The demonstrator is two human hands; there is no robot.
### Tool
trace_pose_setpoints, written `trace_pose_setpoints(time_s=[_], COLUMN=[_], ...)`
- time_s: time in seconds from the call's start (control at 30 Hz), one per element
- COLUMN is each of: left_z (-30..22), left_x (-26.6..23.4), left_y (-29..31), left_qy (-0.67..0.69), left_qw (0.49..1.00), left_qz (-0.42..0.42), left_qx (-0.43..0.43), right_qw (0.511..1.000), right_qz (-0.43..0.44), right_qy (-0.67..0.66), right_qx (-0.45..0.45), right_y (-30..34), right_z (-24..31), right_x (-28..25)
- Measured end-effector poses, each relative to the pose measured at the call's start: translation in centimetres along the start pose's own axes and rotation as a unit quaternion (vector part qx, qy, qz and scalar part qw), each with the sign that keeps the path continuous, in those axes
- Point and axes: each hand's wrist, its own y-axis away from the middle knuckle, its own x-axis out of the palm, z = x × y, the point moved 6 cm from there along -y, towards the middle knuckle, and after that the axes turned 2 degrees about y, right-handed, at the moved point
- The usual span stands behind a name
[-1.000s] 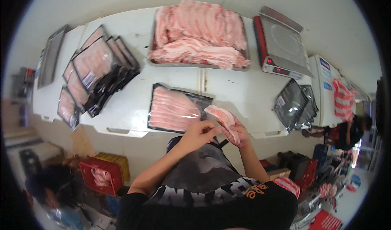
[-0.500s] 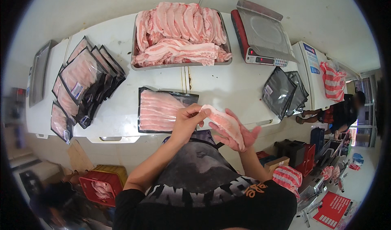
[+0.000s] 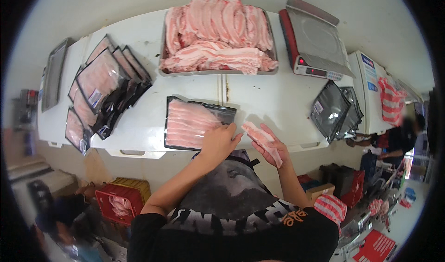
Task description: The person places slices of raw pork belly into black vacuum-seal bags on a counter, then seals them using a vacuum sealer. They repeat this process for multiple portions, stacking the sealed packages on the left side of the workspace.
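A strip of pork belly (image 3: 262, 140) lies across my right hand (image 3: 274, 147), whose fingers are bent around it above the front of the table. My left hand (image 3: 218, 142) is over the lower right corner of a black-edged clear plastic pouch (image 3: 190, 125). Its fingers are curled, and whatever they pinch is hidden. Several pork slices lie side by side inside that pouch. Behind it, a metal tray (image 3: 218, 72) is heaped with pork belly strips (image 3: 222, 23).
Filled pouches (image 3: 99, 79) overlap on the left, near an upright-edged metal tray (image 3: 54, 76). A red digital scale (image 3: 315, 39) stands at the back right, with flat black pouches (image 3: 330, 109) in front. Red crates (image 3: 118, 201) sit on the floor; another person (image 3: 401, 134) is at far right.
My left hand has let go of the pork strip and moved down onto the pouch's corner. The strip now rests in my right hand alone. The whole view has shifted slightly.
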Motion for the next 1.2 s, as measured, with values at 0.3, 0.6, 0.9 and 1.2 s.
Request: trace_pose_setpoints(time_s=[0.3,0.6,0.9,1.2], left_z=[1.1,0.5,1.0,0.5], left_x=[1.1,-1.1,-1.9,-1.7], left_y=[-0.5,0.8,0.9,0.2], left_qy=[0.083,0.083,0.147,0.137], left_qw=[0.996,0.991,0.984,0.986], left_qz=[-0.030,-0.067,-0.081,-0.048], left_qx=[0.031,0.076,0.059,0.077], right_qw=[0.989,0.883,0.922,0.985], right_qz=[0.118,0.073,0.148,0.150], right_qy=[0.013,0.423,0.348,-0.006], right_qx=[0.091,-0.191,-0.076,0.079], right_y=[-10.6,-12.0,-11.8,-12.3], right_z=[-6.5,-8.1,-5.6,-8.4], right_x=[5.5,4.3,12.9,5.7])
